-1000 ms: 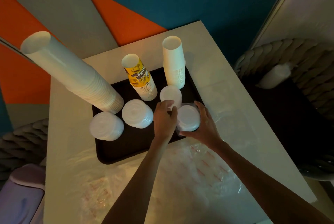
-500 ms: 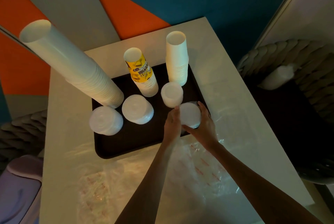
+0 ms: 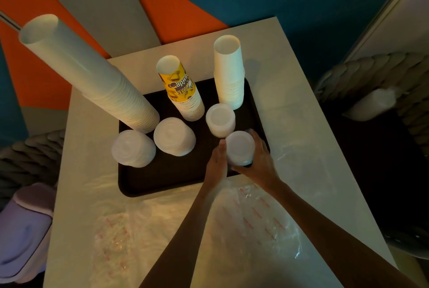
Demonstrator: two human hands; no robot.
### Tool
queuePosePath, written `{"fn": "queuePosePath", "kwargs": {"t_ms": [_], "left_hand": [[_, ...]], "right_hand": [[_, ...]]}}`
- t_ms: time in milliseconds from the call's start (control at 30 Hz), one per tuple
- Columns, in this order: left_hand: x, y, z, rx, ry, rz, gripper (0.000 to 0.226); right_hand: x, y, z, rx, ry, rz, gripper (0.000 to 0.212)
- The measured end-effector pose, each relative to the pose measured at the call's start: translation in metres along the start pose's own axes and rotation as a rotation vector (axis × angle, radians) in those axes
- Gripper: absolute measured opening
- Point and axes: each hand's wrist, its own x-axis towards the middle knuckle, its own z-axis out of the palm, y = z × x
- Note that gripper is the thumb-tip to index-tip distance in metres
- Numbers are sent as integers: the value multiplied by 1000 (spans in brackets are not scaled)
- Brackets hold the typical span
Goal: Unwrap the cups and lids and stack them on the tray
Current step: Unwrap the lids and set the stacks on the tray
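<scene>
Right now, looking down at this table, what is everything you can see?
tray: one, dark, middle of the table
table: one, pale
cup stacks: three, tray's far side: tall white stack left, yellow-printed stack middle, shorter white stack right
lid stacks: four, whitish, tray's near side: left lid stack, second lid stack, third lid stack, held lid stack at the near right corner
wrappers: clear with red print, on the table's near part
chairs: two, grey woven, left chair, right chair
white bundle: one, on the right chair
lilac object: one, lower left, unidentifiable
left hand: straight fingers against the held lid stack
right hand: curled round it
</scene>
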Motion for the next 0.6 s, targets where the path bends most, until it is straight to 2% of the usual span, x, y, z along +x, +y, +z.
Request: {"fn": "queuePosePath", "kwargs": {"t_ms": [67,200,267,400,600], "left_hand": [[-2,2,-2,-6,91,32,47],[-8,16,-4,22,315,169,29],[-7,22,-1,-13,304,185,23],[-3,25,5,4,226,137,26],[0,20,-1,99,121,54,46]], "right_hand": [[-2,-2,-3,-13,73,-53,104],[-5,-9,-5,-50,183,-91,100],[-5,-11,-2,-63,151,-63,105],[-5,-10,6,-99,141,-19,107],[-6,-12,4,-36,115,40,100]]}}
